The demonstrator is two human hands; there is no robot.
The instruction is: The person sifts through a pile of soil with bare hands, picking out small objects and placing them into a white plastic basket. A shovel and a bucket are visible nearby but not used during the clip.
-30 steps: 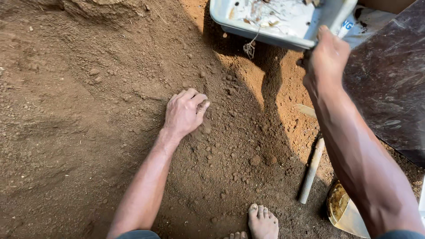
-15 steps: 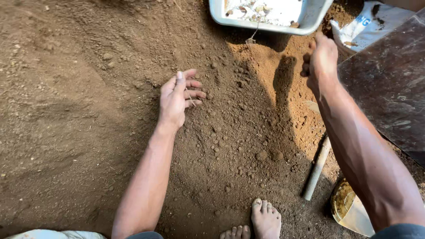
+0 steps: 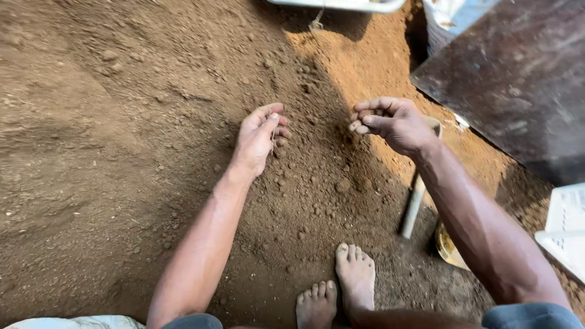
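Over loose soil [image 3: 122, 152], left hand [image 3: 259, 137], right hand [image 3: 396, 125], fingers curled

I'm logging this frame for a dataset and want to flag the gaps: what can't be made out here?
All in the head view:
- White tub: cut off by the top edge; contents unseen.
- Tool handle: its upper end is behind the right hand, and the right forearm covers much of the metal pan at its lower end.
- Left hand: palm faces the soil; anything under it is hidden.
- White crate: cut off by the right edge.

Dark slab [image 3: 518, 79], pale tool handle [image 3: 414, 204], white tray [image 3: 347, 5] at top.
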